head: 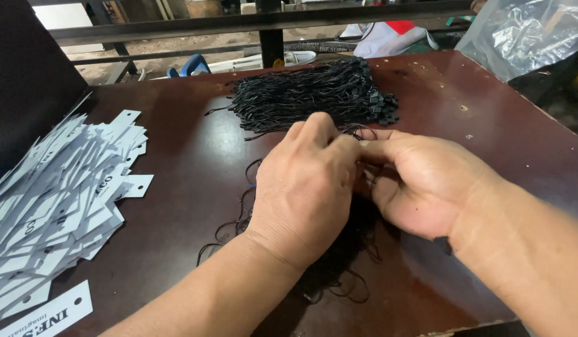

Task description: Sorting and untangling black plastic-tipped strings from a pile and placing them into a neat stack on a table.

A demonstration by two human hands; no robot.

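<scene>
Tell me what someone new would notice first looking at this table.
First, the two hands meeting mid-table: the left hand and right hand pinch thin black strings from a loose tangle beneath them. Behind them, at the far edge of the dark brown table, lies a dense bundle of black cords with plastic ends. On the left, a fanned heap of white paper tags with punched holes stands out.

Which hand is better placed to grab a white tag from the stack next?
Left, probably. The left hand lies on the side of the white tags; the right hand sits farther away, and both pinch black strings.
</scene>
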